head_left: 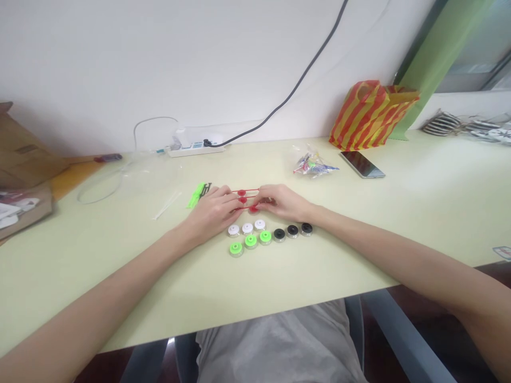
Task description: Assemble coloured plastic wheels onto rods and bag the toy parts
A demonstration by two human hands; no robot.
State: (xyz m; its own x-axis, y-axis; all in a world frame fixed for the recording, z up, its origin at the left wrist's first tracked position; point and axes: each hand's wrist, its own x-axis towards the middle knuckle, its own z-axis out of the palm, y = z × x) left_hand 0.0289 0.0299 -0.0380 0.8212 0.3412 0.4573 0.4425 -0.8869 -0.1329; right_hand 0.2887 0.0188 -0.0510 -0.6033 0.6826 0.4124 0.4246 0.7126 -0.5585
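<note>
Thin red plastic rods [250,190] stretch between my two hands, with several red discs [241,200] among them. My left hand [217,208] has its fingers bent together over the left ends of the rods. At the other end, my right hand [281,202] is closed in a pinch near the closest red disc; its fingertips partly hide what they grip. Just below lie three white wheels [247,229], three green wheels [250,241] and three black wheels [293,230], each with a clear rim. Green strips [196,195] and black pieces [205,189] lie beyond my left fingers.
A clear bag of coloured parts [313,166] and a phone [362,164] lie at the back right, before a striped bag [371,117]. A power strip [195,150] sits by the wall. White strips [166,206] and a cardboard box [27,149] are leftward.
</note>
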